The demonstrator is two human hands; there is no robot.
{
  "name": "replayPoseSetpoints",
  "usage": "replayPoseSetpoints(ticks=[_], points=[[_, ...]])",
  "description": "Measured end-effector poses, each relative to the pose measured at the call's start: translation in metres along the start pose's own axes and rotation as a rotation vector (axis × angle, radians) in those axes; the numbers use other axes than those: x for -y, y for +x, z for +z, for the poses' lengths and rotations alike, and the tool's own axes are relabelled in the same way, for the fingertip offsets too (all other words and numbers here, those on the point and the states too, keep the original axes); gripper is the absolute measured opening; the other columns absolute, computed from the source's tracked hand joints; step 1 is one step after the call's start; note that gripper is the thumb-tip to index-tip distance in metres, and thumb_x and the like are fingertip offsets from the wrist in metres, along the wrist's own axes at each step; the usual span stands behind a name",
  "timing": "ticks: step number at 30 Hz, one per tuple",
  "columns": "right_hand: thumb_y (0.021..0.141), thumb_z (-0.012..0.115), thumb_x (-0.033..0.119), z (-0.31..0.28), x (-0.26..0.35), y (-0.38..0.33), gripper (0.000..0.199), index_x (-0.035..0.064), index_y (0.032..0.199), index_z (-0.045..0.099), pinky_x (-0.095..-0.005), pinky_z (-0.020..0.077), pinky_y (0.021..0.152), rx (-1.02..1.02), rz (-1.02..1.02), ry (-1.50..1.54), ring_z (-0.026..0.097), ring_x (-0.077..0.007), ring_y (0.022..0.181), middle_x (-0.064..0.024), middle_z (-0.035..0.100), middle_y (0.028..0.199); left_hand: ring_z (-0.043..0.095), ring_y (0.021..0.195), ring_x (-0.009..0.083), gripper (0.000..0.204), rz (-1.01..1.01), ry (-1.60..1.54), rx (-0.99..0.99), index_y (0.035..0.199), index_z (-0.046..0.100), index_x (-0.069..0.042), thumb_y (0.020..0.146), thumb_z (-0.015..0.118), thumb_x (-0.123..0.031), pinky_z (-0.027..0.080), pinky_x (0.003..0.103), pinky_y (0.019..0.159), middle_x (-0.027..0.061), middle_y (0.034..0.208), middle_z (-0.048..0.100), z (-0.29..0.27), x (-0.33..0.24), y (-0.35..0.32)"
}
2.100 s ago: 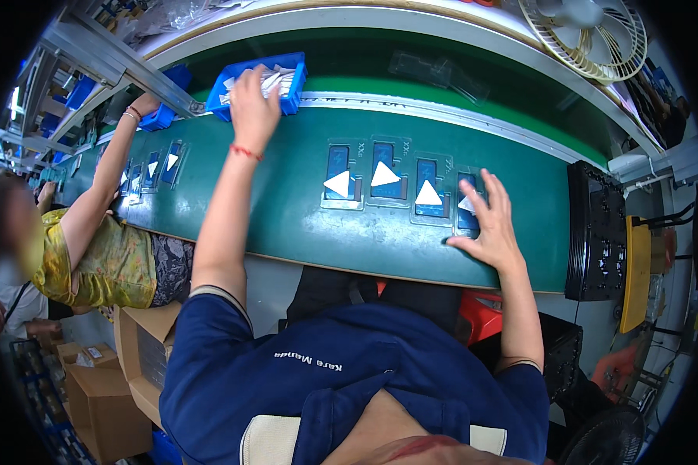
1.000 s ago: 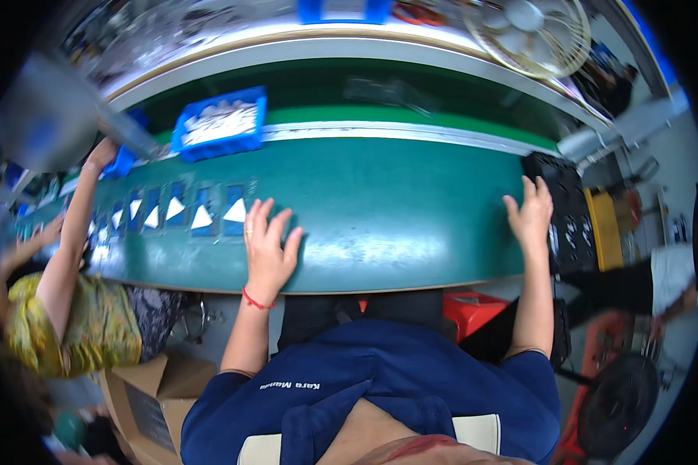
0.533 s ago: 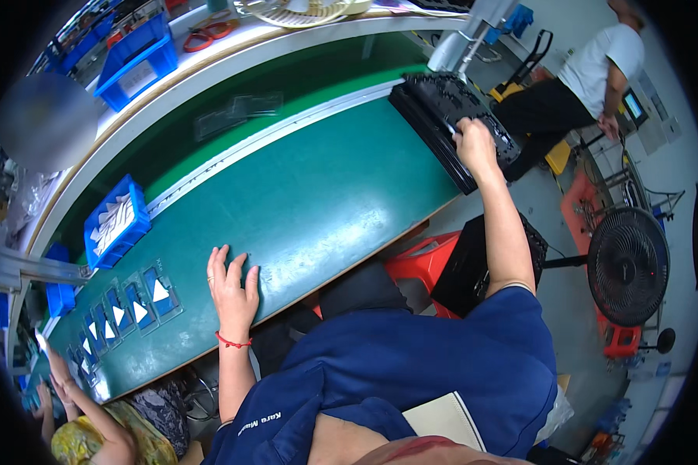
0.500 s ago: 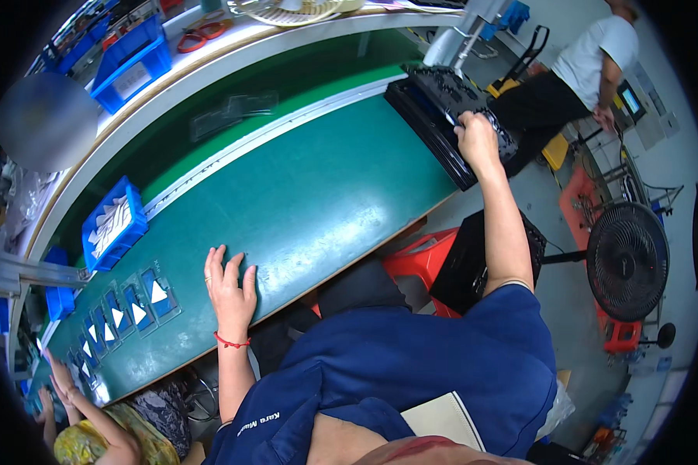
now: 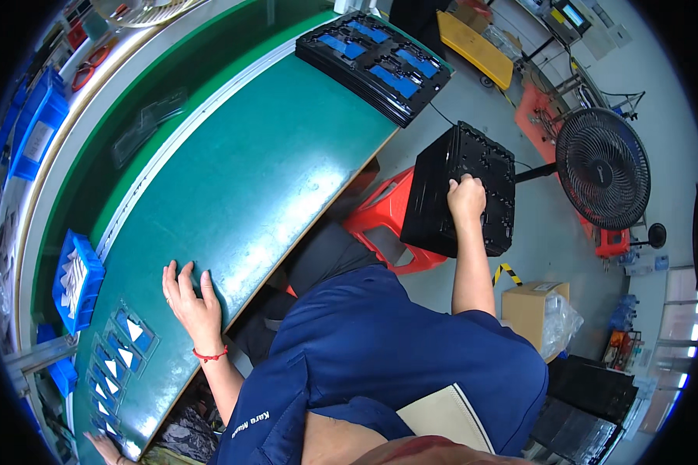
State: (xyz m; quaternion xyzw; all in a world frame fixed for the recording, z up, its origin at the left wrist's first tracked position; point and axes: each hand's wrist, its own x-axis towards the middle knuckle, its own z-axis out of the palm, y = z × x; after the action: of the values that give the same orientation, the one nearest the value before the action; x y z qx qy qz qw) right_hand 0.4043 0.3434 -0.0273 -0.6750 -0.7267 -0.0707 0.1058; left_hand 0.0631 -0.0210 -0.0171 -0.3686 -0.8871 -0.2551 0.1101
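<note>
My left hand (image 5: 194, 306) lies on the green tabletop (image 5: 233, 178) with its fingers spread, holding nothing. To my right, a stack of black plastic trays (image 5: 433, 194) rests on a red stool (image 5: 384, 209). My right hand (image 5: 467, 199) is on the top tray of that stack, its fingers curled closed at the tray's moulded ribs; the fingertips are partly hidden. At the far end of the table sits another stack of black trays (image 5: 357, 81). Blue flat pieces (image 5: 395, 80) lie in the pockets of its top tray.
Left of my left hand, several clear packs with blue pieces and white triangles (image 5: 136, 332) lie in a row beside a blue bin (image 5: 81, 283). A black fan (image 5: 603, 155) and a cardboard box (image 5: 531, 310) stand at right. Another person's hand (image 5: 105, 448) is at lower left.
My right hand has moved from the table's tray stack to the stool's stack. Blue pieces now show on the table's top tray. The view has turned right; the walking person is out of sight.
</note>
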Motion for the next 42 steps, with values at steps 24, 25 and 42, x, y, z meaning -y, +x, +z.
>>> replayPoseSetpoints(ticks=[24,25,42], points=[[0.077,0.07,0.033,-0.007,0.208,-0.131,0.049,0.0027,0.114,0.061,-0.0433,0.0439,0.092,0.74,-1.359,-0.051,0.054,-0.0362,0.11,-0.0192,0.058,0.117,0.055,0.11,0.0332,0.026,-0.098,-0.05,-0.245,0.097,0.063,-0.003,0.076,0.069,-0.015,0.041,0.046,0.098,0.0164,0.111,0.059,-0.022,0.015,-0.072],[0.078,0.07,0.032,-0.015,0.227,-0.153,0.056,0.0001,0.122,0.054,-0.0435,0.0381,0.1,0.862,-1.455,-0.092,0.047,-0.0397,0.118,-0.0259,0.051,0.125,0.055,0.11,0.0323,0.024,-0.143,-0.036,-0.279,0.097,0.063,-0.004,0.077,0.068,-0.016,0.04,0.046,0.099,0.0155,0.111,0.059,-0.024,0.016,-0.09],[0.077,0.066,0.008,-0.039,0.305,-0.284,0.041,0.0005,0.116,0.056,-0.0426,0.0475,0.085,0.706,-2.547,0.009,0.058,-0.0381,0.097,-0.0215,0.059,0.103,0.047,0.106,0.038,0.02,-1.812,0.687,-1.007,0.101,0.055,-0.004,0.083,0.058,-0.013,0.04,0.046,0.089,0.02,0.105,0.052,0.048,-0.105,-0.456]])
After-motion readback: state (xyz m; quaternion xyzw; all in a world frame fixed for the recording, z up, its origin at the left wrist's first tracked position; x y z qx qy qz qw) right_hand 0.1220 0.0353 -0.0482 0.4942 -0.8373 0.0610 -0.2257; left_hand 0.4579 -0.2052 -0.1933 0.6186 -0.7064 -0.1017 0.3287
